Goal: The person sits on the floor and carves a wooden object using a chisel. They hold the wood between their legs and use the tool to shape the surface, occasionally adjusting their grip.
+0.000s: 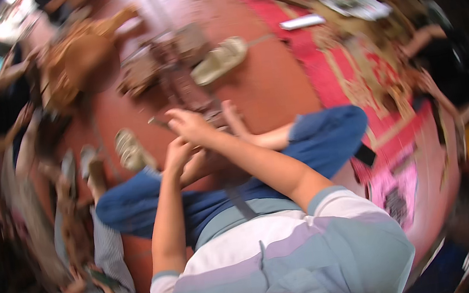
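Note:
I sit cross-legged over red tiles with both hands close together in front of my shins. My right hand [191,127] reaches across to the left, above my left hand; motion blur smears its fingers. My left hand [178,155] has its fingers curled, and what they hold, if anything, is hidden. A thin, pale stick-like thing [157,122] shows just left of the right fingertips; whether a hand grips it I cannot tell. Beyond my hands lies a long, reddish-brown carved wooden piece [180,88], blurred, its near end by my bare foot [235,120].
Brown wooden blocks [191,41] flank the carved piece. A cream clog [221,60] lies right of it, another [128,150] by my left knee. A round-topped brown wooden thing [89,62] stands far left. Other people sit on both sides. Red-pink matting [318,66] with wood pieces spreads right.

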Motion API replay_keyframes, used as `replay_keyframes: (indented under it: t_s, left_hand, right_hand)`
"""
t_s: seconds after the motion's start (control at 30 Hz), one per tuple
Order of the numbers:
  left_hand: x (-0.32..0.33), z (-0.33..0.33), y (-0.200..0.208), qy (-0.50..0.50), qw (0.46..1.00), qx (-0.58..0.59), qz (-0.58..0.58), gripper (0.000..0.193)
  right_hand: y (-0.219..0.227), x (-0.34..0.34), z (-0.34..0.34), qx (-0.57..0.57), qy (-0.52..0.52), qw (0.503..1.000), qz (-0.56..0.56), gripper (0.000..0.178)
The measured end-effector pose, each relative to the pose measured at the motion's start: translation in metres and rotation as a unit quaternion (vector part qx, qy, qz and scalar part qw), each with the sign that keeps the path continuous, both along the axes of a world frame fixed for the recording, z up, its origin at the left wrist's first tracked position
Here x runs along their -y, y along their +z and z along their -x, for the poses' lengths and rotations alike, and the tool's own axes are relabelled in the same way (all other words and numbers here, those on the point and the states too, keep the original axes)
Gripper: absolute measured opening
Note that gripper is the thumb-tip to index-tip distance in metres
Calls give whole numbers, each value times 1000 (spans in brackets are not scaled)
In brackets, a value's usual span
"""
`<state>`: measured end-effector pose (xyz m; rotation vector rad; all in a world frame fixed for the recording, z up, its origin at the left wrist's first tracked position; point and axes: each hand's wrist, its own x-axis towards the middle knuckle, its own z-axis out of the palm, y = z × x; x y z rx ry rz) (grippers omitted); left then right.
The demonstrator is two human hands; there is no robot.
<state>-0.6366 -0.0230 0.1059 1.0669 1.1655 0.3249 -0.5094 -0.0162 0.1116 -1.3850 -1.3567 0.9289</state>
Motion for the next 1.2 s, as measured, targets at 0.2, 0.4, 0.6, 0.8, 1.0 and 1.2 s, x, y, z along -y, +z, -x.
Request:
replay_keyframes:
  t_s: [0.2,0.4,0.6,0.8,1.0,1.2]
  left_hand:
    - [-1,17,-2,77,986,114,94,23]
    - [-18,39,-5,194,924,294,147,25]
    - [-51,82,-13,337,773,515,151,31]
    - [-77,95,39,382,703,593,93,32]
    - [-64,142,56,432,644,622,107,31]
    - [-68,148,58,410,715,566,33,32]
  right_hand:
    - [3,53,-162,-155,-69,975,147,41]
    - [25,131,-341,-655,-249,713,-26,75]
    - [19,60,-300,-731,-100,661,-139,91]
    - [16,-40,-198,-809,10,583,-77,91]
    - [22,-43,-124,-810,42,584,-7,88]
    - [31,-47,-132,-743,17,669,0,89]
